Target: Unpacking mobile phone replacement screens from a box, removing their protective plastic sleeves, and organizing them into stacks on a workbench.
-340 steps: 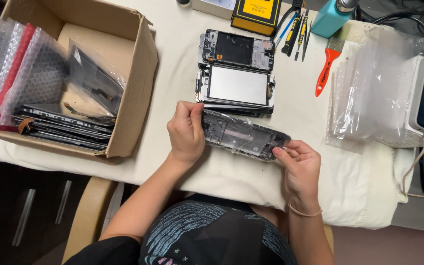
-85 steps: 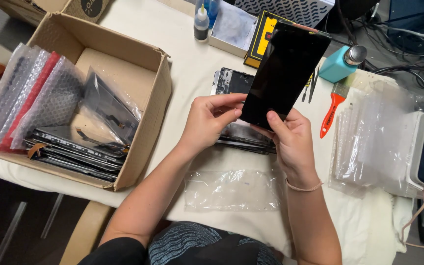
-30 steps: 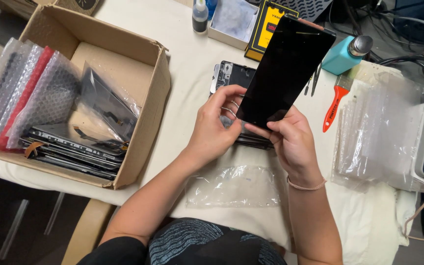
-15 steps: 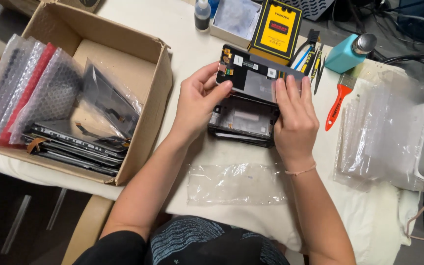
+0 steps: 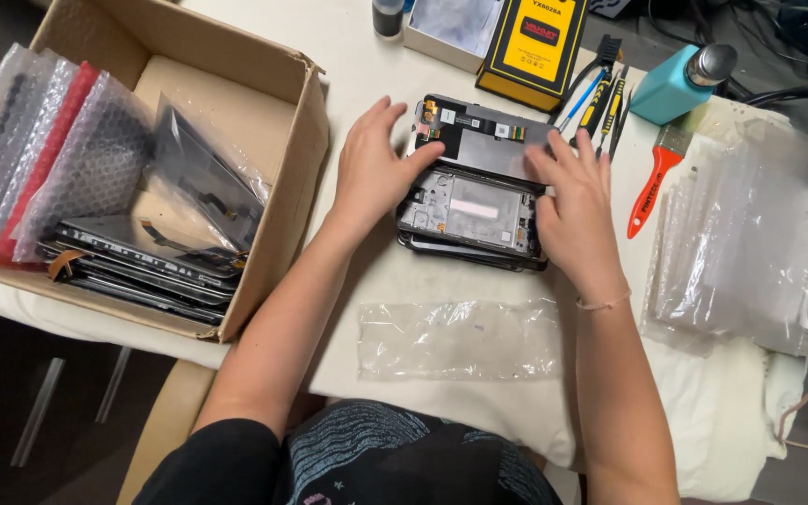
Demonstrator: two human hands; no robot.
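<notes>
both my left hand [image 5: 371,173] and right hand [image 5: 577,206] lie flat, gripping nothing, on the stacked phone frames [image 5: 474,201] (loosely piled); a nudge could topple them

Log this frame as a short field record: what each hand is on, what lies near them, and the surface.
left hand: flat on the left edge of the stacked phone screen assemblies
right hand: resting on the stack's right edge
in front of stack: empty clear plastic bag
left of stack: open cardboard box of bagged screens
right of stack: red-handled brush, teal bottle
surface: white cloth-covered table
</notes>
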